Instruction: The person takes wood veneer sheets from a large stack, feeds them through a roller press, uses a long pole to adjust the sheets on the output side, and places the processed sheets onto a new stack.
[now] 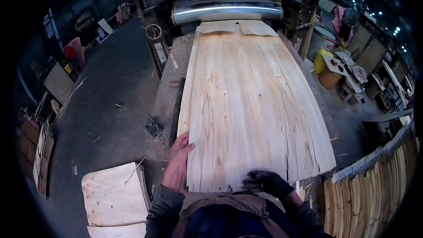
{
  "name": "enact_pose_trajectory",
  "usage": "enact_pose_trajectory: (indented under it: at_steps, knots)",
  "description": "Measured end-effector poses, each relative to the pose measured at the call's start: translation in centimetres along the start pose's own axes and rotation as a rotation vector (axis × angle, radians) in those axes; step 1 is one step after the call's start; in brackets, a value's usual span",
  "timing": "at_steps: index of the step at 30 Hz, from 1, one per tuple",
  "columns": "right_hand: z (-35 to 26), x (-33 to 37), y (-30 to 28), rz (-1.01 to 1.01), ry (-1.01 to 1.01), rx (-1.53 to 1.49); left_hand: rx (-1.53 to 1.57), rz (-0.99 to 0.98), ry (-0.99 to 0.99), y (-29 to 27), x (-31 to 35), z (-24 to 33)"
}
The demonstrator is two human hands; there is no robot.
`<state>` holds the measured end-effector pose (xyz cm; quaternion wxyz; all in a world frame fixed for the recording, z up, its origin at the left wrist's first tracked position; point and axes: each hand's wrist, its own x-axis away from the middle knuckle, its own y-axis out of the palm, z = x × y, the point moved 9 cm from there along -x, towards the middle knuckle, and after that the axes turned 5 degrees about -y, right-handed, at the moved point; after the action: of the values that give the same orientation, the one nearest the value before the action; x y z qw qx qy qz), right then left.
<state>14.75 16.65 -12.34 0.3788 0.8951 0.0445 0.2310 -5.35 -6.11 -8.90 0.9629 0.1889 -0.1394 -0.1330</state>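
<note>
Veneer [255, 105], L hand [179, 150] @ edge

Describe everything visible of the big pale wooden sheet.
The pale wooden sheet looks thin, with lengthwise grain, small dark knots and splits at its near edge. It lies roughly flat, running toward the shiny metal roller. The bare left hand touches its left edge; the black-gloved right hand is at its near edge, contact unclear.

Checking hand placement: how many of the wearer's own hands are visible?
2: the left hand at the left edge of the pale wood sheet, the right hand, dark-gloved, by its near edge.
</note>
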Motion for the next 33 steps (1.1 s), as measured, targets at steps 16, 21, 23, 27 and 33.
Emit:
enact_pose_trajectory:
  at_steps: [16,21,23,27,33]
  knots:
    - [-8.1,5.9,0.3,0.516,-0.709,1.436,0.076,-0.035,0.187,2.5,-0.1,8.9]
    - [-11.2,-4.3,-6.3,0.408,-0.581,-0.145,0.002,0.175,0.043,-1.1,-2.1,5.0]
    - [-13.4,-8.3,-7.4,0.351,-0.599,-0.118,-0.218,0.278,0.097,-3.5,-1.6,3.6]
    - [-17.9,-13.6,-7.7,0.386,-0.584,-0.125,-0.827,0.289,0.110,-4.8,-0.7,-0.8]
    - [-24.3,-23.1,-8.3,0.344,-0.567,-0.066,-1.276,0.322,0.179,-1.7,1.9,-2.6]
